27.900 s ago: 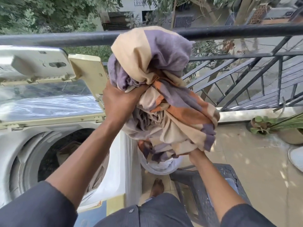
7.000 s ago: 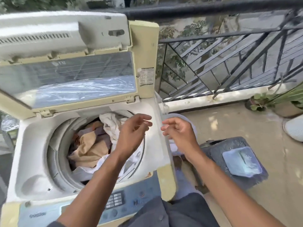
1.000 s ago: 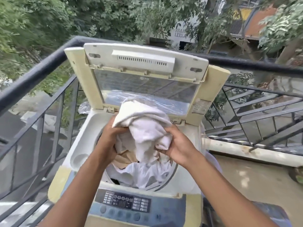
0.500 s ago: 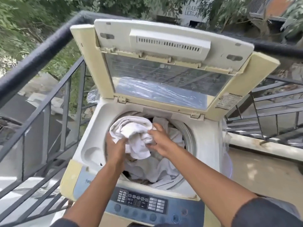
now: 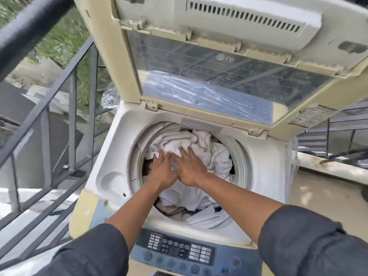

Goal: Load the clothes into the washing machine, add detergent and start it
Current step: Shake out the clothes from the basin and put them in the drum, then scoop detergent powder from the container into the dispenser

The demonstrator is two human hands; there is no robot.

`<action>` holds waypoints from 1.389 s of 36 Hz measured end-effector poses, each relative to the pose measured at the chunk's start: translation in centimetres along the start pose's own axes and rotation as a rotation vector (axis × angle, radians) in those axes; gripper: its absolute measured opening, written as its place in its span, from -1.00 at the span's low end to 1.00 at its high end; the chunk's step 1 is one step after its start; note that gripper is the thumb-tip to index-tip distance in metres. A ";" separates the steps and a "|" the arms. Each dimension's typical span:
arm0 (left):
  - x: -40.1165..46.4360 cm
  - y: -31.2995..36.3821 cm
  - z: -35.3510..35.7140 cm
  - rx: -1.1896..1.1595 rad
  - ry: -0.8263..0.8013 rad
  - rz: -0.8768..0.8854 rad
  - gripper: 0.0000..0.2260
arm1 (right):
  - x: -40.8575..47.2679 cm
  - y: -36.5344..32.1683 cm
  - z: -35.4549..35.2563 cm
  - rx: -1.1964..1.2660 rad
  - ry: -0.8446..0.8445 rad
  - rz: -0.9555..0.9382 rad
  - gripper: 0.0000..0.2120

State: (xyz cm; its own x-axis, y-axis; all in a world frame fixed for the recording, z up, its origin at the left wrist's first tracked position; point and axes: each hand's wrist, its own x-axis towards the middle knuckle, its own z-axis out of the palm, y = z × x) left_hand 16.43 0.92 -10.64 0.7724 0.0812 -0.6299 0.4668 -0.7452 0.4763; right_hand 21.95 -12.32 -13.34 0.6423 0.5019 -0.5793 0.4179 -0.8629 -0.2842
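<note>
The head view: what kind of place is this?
Probably an open balcony of a home, used for laundry: a cream top-loading washing machine stands beside a dark metal railing, with green plants and ground beyond it.

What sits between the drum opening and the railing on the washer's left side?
In the head view, only the washer's white top deck lies between the drum opening and the railing, with a round moulded recess in it. No loose item rests there.

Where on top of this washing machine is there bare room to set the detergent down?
Bare: the white top deck left of the drum opening, with its round recess. Crowded: the drum, heaped with white clothes, with the left hand and right hand pressing there.
</note>
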 end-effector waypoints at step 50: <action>3.9 10.6 -4.7 -1.759 -0.145 -0.326 -0.74 | -3.8 4.4 -9.2 2.440 0.338 0.443 -0.78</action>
State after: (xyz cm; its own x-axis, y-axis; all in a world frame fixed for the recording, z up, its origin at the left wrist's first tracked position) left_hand 26.40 -3.56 -5.18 0.5700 -0.0588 -0.8196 0.5154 0.8024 0.3009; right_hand 27.23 -17.52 -5.35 0.5802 0.1471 -0.8011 -0.6381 0.6933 -0.3349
